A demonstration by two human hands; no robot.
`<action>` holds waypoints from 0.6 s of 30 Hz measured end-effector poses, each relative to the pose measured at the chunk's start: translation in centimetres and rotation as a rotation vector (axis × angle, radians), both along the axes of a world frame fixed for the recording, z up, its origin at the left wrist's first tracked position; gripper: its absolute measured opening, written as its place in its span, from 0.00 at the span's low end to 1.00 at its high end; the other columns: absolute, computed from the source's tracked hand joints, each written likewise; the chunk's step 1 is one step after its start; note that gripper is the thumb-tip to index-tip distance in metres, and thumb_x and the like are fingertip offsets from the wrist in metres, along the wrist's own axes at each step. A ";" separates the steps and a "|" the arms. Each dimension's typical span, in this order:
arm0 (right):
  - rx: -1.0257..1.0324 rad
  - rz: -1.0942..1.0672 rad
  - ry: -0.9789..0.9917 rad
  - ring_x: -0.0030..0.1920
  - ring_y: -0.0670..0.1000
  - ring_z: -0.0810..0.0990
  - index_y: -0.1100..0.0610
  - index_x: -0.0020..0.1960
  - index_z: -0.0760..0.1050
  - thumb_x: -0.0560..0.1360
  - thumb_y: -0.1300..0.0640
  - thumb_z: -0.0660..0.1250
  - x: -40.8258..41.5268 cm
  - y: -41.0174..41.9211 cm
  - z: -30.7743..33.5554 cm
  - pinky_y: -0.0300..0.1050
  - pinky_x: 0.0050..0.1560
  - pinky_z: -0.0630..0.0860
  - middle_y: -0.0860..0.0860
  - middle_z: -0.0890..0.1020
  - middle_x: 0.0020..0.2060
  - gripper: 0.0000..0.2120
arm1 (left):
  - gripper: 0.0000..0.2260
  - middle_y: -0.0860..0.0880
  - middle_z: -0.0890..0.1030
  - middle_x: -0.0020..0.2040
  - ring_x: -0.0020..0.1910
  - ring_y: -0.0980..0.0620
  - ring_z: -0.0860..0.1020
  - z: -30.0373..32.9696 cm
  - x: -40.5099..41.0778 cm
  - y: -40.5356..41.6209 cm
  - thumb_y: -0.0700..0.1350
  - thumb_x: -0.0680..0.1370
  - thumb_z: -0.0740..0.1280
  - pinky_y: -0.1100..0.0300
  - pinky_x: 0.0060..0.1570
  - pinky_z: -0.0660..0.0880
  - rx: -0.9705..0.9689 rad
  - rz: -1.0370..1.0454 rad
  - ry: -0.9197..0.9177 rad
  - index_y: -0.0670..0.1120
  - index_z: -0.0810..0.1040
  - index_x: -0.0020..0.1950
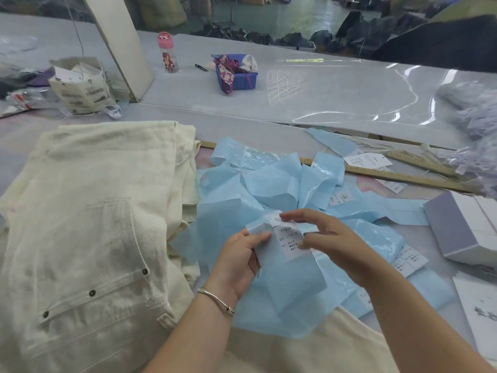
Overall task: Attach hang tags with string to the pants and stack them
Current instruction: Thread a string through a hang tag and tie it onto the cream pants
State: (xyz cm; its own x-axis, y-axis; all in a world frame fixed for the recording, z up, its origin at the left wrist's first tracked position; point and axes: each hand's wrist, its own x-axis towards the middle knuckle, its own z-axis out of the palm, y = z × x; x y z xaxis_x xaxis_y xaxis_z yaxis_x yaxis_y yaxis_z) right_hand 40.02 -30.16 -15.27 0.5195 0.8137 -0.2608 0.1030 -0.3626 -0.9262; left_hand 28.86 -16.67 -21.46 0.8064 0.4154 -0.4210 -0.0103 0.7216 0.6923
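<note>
While left hand (240, 255) grips blue strip (291, 273), right hand (332, 239) pinches label (287, 239)

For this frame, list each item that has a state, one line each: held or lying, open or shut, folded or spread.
Left hand: gripping the blue backing strip.
Right hand: pinching the white label.
White label: on the held strip, partly lifted.
Blue backing strip: held above the table.
Loose blue strips: piled, crumpled.
Cream pants: lying flat, stacked.
Pink bottle: upright, lid shut.
Blue bin: open, filled.
Wooden ruler: lying flat.
</note>
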 end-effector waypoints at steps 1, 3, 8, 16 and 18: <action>-0.006 -0.039 -0.109 0.54 0.48 0.80 0.44 0.55 0.80 0.67 0.56 0.70 0.1 0.3 0.0 0.46 0.58 0.73 0.45 0.79 0.56 0.17 | 0.13 0.38 0.83 0.55 0.48 0.45 0.83 0.1 0.0 0.1 0.32 0.77 0.63 0.53 0.50 0.81 0.000 -0.008 -0.014 0.36 0.79 0.60; -0.037 -0.070 -0.367 0.58 0.45 0.76 0.45 0.55 0.80 0.73 0.57 0.72 0.1 0.7 -0.2 0.44 0.62 0.70 0.42 0.79 0.55 0.13 | 0.13 0.38 0.84 0.53 0.45 0.45 0.84 0.2 0.0 0.2 0.31 0.76 0.62 0.56 0.46 0.82 0.003 -0.019 -0.037 0.35 0.80 0.58; -0.001 -0.045 -0.655 0.57 0.46 0.72 0.49 0.49 0.80 0.70 0.59 0.75 0.0 1.1 -0.7 0.34 0.57 0.66 0.43 0.78 0.53 0.10 | 0.12 0.41 0.84 0.49 0.41 0.48 0.82 0.6 0.2 0.7 0.31 0.74 0.63 0.58 0.41 0.80 0.054 -0.024 -0.024 0.39 0.81 0.54; 0.123 -0.113 -0.915 0.52 0.51 0.75 0.52 0.45 0.86 0.67 0.58 0.78 -0.6 1.0 0.0 0.40 0.50 0.71 0.47 0.82 0.47 0.07 | 0.11 0.42 0.85 0.46 0.40 0.50 0.83 1.6 0.4 1.1 0.38 0.77 0.68 0.58 0.41 0.81 0.102 -0.016 0.018 0.36 0.80 0.57; 0.163 -0.133 -0.949 0.50 0.53 0.76 0.52 0.44 0.86 0.67 0.59 0.78 -0.7 1.0 0.1 0.46 0.48 0.74 0.48 0.82 0.46 0.06 | 0.11 0.41 0.84 0.47 0.41 0.49 0.83 1.9 0.5 1.1 0.38 0.77 0.68 0.57 0.45 0.80 0.119 -0.022 0.025 0.36 0.80 0.57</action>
